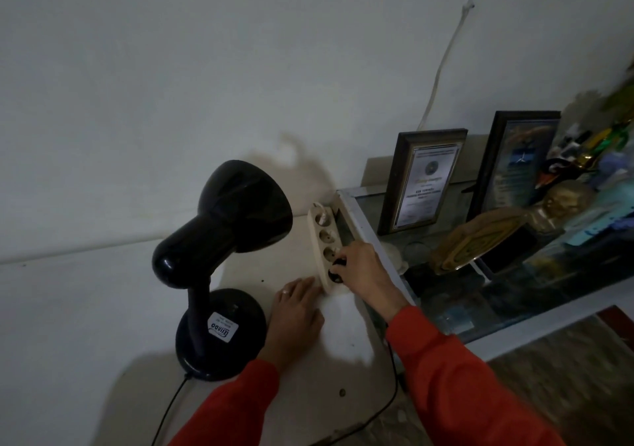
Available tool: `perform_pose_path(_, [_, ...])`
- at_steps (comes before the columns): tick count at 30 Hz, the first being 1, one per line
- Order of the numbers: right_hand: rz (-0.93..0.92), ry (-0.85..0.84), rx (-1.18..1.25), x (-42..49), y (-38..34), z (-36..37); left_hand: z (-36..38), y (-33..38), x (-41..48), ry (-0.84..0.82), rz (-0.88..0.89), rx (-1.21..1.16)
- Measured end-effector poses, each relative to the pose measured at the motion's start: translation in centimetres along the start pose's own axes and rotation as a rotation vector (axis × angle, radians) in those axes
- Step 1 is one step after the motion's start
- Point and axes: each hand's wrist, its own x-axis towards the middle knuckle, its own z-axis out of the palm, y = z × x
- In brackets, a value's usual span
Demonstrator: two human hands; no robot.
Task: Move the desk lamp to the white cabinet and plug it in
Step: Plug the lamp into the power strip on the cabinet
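Black desk lamp (219,267) upright on the white cabinet (85,308), left of both hands, shade tilted up toward the far wall. Left hand (295,315) flat and open just right of the lamp base, fingertips against the near end of the power strip (326,246). Right hand (367,274) pinched around the black plug (338,269) at the strip's nearest socket.

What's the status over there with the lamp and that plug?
Right hand pressing black plug into power strip, nearest socket. Left hand flat, steadying strip. Desk lamp upright on white cabinet, unlit. Nothing blocking.
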Motion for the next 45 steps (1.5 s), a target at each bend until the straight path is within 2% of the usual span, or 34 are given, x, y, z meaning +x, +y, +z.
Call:
perform_pose_path(8, [-0.064,0.046,-0.042,-0.6,1.4,-0.4,-0.2,0.0,0.1,-0.003,-0.003,-0.013])
perform_pose_path(20, [-0.014,0.164,0.002,-1.2,1.3,0.5,-0.1,0.1,0.0,0.016,-0.004,-0.008])
perform_pose_path(33, [0.039,0.094,-0.033,-0.2,0.8,1.1,0.0,0.0,0.0,0.042,0.000,-0.025])
perform_pose_path(41, [0.045,0.113,-0.145,-1.0,0.1,1.5,-0.1,0.0,-0.1,0.018,0.019,-0.002])
perform_pose_path(45, [0.019,0.075,-0.287,-1.8,-0.2,1.4,-1.1,0.2,-0.5,-0.034,0.068,-0.009])
